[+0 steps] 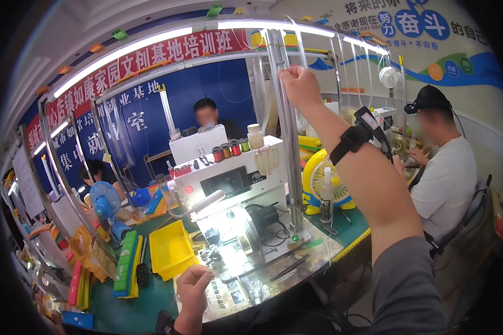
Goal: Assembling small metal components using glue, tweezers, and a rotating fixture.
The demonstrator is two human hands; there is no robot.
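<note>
My right hand (pixel 299 86) is raised high at arm's length, beside the upper part of an upright metal post (pixel 290 134). Thumb and fingertips are pinched together; whatever lies between them is too fine to make out. Low over the front of the table, my left hand (pixel 193 293) is also closed in a pinch, and its contents cannot be told. Just beyond it stands a white bench machine (pixel 271 173) with a dark screen (pixel 226 182) and a brightly lit round working part (pixel 243 234). Small thread spools (pixel 225 150) line its top.
A yellow tray (pixel 170 248) lies left of the machine, near stacked green and yellow strips (pixel 127 262). Right of the post are a yellow fan (pixel 314 178) and a white bottle (pixel 326 195). Tweezers (pixel 290 268) lie in front. One person (pixel 444 162) sits at right, another behind the machine.
</note>
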